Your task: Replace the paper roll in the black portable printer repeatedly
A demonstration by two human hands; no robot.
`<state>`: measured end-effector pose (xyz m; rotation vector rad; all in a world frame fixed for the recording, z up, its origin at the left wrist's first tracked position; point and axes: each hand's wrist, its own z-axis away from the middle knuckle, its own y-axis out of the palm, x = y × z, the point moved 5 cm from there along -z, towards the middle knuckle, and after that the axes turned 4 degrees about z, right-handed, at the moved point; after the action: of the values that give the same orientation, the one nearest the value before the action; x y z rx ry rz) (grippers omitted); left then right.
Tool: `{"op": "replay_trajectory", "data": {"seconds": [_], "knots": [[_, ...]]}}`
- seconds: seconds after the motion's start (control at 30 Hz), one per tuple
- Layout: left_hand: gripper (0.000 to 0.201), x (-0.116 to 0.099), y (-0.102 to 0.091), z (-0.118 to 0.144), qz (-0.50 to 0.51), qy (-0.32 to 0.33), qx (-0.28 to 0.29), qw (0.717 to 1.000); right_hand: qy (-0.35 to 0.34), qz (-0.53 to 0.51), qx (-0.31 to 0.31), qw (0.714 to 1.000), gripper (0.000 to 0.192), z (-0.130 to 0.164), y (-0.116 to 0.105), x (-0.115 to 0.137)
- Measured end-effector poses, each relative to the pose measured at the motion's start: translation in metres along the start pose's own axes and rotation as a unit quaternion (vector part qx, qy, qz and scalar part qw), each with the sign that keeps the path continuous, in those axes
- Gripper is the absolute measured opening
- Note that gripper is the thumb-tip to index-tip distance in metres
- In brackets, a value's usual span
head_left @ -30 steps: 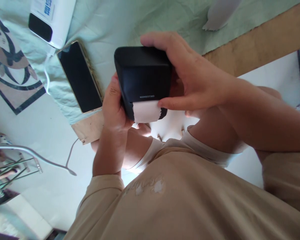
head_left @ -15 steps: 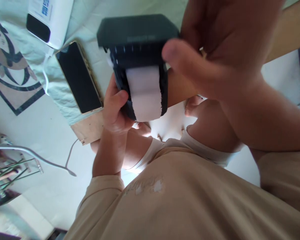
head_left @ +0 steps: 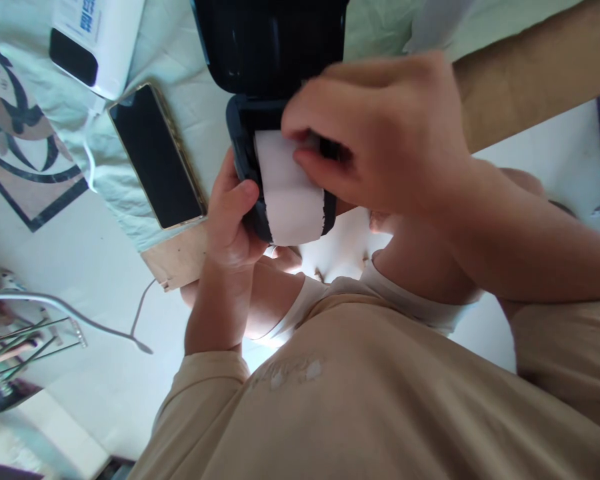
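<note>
A black portable thermal printer [head_left: 239, 127] is tilted toward me over the table's front edge. Its lid [head_left: 275, 47] is swung wide open at the top of the view. A strip of white paper [head_left: 295, 207] lies across the inside and hangs over the near end, one side edge ragged. My left hand [head_left: 234, 217] wraps around the printer's left side, thumb on the rim. At the opening, my right hand [head_left: 385, 133] is bent with thumb and forefinger closed on the upper right part of the paper. Its fingers hide that corner of the printer.
Left of the printer a smartphone [head_left: 155, 157] with a dark screen lies on a pale green cloth [head_left: 180, 53]. Beyond it is a white device [head_left: 115, 53] with a cable [head_left: 91, 157]. The wooden table edge [head_left: 535, 73] runs at right. A blurred pale piece [head_left: 437, 27] lies behind my right hand.
The printer's lid has swung up and back from partly raised to wide open. My right hand has left the lid and come down onto the paper. My left hand keeps its hold.
</note>
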<state>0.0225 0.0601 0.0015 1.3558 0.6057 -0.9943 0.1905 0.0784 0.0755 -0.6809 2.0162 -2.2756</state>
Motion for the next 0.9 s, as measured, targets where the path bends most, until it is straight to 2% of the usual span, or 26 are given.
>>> {"op": "replay_trajectory", "data": {"seconds": [0.07, 0.13, 0.33, 0.43, 0.57, 0.67, 0.73, 0.77, 0.83, 0.9], "knots": [[0.04, 0.0, 0.0, 0.0, 0.005, -0.011, 0.002, 1.0, 0.005, 0.084, 0.06, 0.995, 0.044, -0.003, 0.004, 0.003], [0.041, -0.001, 0.001, 0.001, -0.004, -0.014, 0.002, 1.0, 0.011, 0.087, 0.075, 0.993, 0.042, -0.003, 0.003, 0.006], [0.046, -0.002, -0.001, 0.002, -0.027, -0.016, 0.008, 0.999, 0.014, 0.019, 0.069, 0.997, 0.03, 0.006, -0.004, 0.011], [0.045, -0.001, -0.003, 0.002, -0.042, -0.018, 0.024, 0.999, 0.014, 0.011, 0.065, 0.998, 0.031, 0.007, -0.002, 0.009], [0.043, 0.0, -0.009, 0.003, -0.046, -0.015, 0.01, 0.999, 0.009, 0.006, 0.051, 0.999, 0.034, 0.006, -0.001, 0.005], [0.041, -0.001, -0.009, 0.004, -0.04, -0.013, 0.002, 0.999, -0.014, -0.082, 0.013, 0.996, 0.036, 0.01, -0.008, 0.0], [0.038, -0.003, -0.006, 0.004, -0.044, -0.012, 0.0, 0.999, -0.031, -0.206, 0.004, 0.978, 0.032, 0.015, -0.012, -0.006], [0.036, -0.004, -0.004, 0.003, -0.047, -0.014, -0.002, 0.999, -0.04, -0.281, 0.009, 0.959, 0.028, 0.018, -0.013, -0.009], [0.033, -0.004, 0.0, 0.002, -0.046, -0.028, -0.007, 0.998, -0.061, -0.439, 0.041, 0.896, 0.026, 0.024, -0.013, -0.015], [0.035, -0.004, 0.001, 0.001, -0.041, -0.037, -0.014, 0.998, -0.037, -0.538, 0.053, 0.84, 0.033, 0.027, -0.012, -0.027]]}}
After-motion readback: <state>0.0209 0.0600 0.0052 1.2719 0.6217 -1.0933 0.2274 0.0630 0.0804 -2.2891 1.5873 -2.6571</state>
